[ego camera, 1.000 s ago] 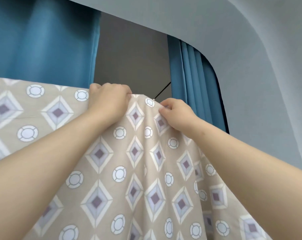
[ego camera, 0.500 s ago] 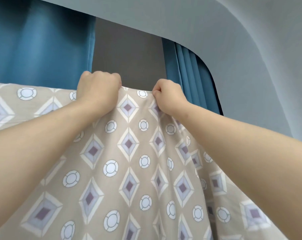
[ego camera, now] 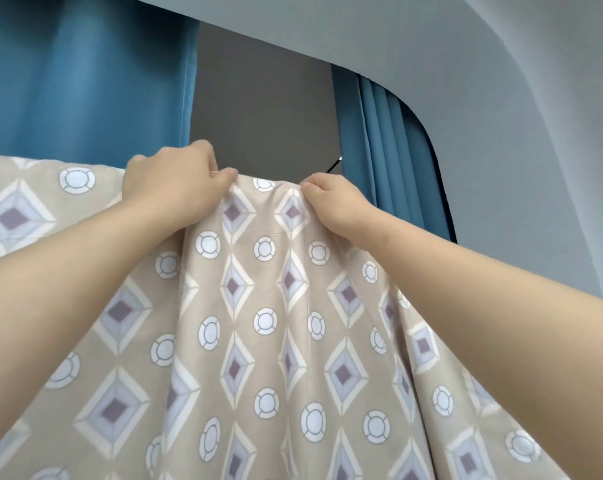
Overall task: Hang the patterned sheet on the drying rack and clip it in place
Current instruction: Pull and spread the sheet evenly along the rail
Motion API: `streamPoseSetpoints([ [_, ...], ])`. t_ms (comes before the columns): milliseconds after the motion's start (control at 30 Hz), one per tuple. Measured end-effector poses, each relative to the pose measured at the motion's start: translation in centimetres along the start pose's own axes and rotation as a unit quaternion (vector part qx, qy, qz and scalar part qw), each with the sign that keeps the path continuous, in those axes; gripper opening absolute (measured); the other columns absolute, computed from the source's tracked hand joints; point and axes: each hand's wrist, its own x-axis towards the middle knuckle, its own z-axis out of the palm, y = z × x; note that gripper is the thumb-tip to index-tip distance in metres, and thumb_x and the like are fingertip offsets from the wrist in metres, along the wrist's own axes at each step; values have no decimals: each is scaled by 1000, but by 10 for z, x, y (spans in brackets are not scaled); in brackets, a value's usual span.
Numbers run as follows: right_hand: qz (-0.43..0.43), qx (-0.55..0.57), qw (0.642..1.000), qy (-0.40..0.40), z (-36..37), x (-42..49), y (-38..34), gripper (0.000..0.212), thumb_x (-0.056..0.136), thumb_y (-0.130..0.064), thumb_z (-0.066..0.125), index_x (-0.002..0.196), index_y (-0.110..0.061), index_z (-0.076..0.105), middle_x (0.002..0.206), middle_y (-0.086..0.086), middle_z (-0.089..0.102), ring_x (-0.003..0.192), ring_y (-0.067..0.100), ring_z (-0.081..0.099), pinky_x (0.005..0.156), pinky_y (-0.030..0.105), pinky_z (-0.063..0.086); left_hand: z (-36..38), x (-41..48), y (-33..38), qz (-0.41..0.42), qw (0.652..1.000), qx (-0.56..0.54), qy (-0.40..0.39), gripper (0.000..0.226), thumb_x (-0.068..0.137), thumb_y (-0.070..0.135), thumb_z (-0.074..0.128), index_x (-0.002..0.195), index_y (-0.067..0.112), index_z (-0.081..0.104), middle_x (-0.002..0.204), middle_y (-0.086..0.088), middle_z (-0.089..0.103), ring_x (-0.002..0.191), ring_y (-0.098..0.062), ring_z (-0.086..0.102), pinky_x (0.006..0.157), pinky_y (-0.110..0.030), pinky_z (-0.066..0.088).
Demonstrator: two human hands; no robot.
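Observation:
The patterned sheet [ego camera: 265,323], beige with lilac diamonds and white rings, hangs from a high line that it hides and fills the lower view. My left hand [ego camera: 175,188] grips its top fold left of centre, fingers curled over the edge. My right hand [ego camera: 334,202] pinches the top fold a little further right. Only a short dark bit of the drying rack [ego camera: 334,165] pokes out behind my right hand. No clip is visible.
Blue curtains hang at the left [ego camera: 85,81] and right [ego camera: 390,143] with a grey wall [ego camera: 258,116] between them. A pale ceiling [ego camera: 431,36] curves overhead and down the right side.
Both hands have stayed on the sheet's top fold and drawn slightly closer together along it. My view has shifted a little, and the dark rack piece shows again beside my right hand.

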Motion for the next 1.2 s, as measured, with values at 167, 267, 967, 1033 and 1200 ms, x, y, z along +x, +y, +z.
streamPoseSetpoints([
  [167,65,-36,996,-46,-19,-13,15,26,90,-12,38,100,-10,62,83,2,60,88,25,57,81,35,48,7,-2,10,-14,999,4,51,15,93,24,38,91,14,49,85,-11,55,82,-30,47,76,-36,26],
  [267,87,-90,990,-64,-28,-23,23,25,86,-7,45,103,-5,62,89,5,61,88,24,57,76,31,46,16,-6,22,4,997,-2,73,14,88,10,36,94,13,49,88,-11,63,77,-29,47,76,-36,25],
  [967,204,-189,960,-27,-58,-44,76,17,81,-2,45,89,-7,59,83,8,56,75,28,51,65,30,43,39,-14,70,122,988,95,-16,40,95,51,24,121,32,48,119,-7,53,116,-28,44,97,-43,26],
  [1033,206,-180,960,56,-63,-43,77,26,80,2,41,87,-10,63,87,9,59,74,30,54,64,30,44,40,-15,72,123,988,89,-5,40,96,48,25,124,29,46,120,-7,54,117,-28,45,97,-42,26],
  [1200,182,-186,963,72,-56,-34,67,40,84,1,39,114,-17,60,115,9,61,99,31,55,78,34,48,36,-12,67,121,992,3,34,34,100,25,25,128,18,44,118,-7,62,110,-30,52,92,-37,29],
])
